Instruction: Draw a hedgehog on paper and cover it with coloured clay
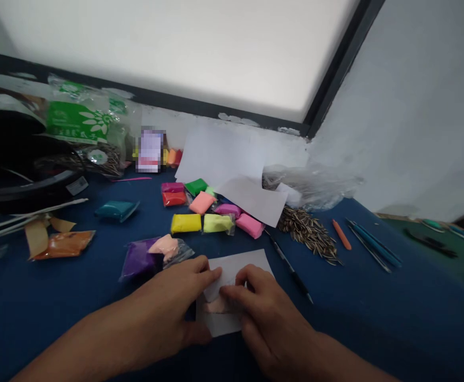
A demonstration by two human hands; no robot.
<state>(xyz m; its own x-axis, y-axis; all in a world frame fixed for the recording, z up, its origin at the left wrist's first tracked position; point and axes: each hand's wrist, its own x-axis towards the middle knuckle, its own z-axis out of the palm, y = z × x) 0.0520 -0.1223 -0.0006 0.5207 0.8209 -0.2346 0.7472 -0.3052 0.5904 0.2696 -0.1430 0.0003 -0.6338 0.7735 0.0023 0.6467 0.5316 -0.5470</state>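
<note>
Fingers of the left hand (178,294) spread loosely along the left edge of the paper (253,260); the right hand's (273,313) curl, whether pinching the pale clay (217,306) lying there is unclear. Shaping seems underway; next likely needs gentle pressure. A yellow packet (186,223) lies beyond.

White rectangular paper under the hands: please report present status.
Left hand, right hand: both on white paper. Pale-peach clay piece: on paper, partly hidden. Slim black pen: close by, right side, untouched.
</note>
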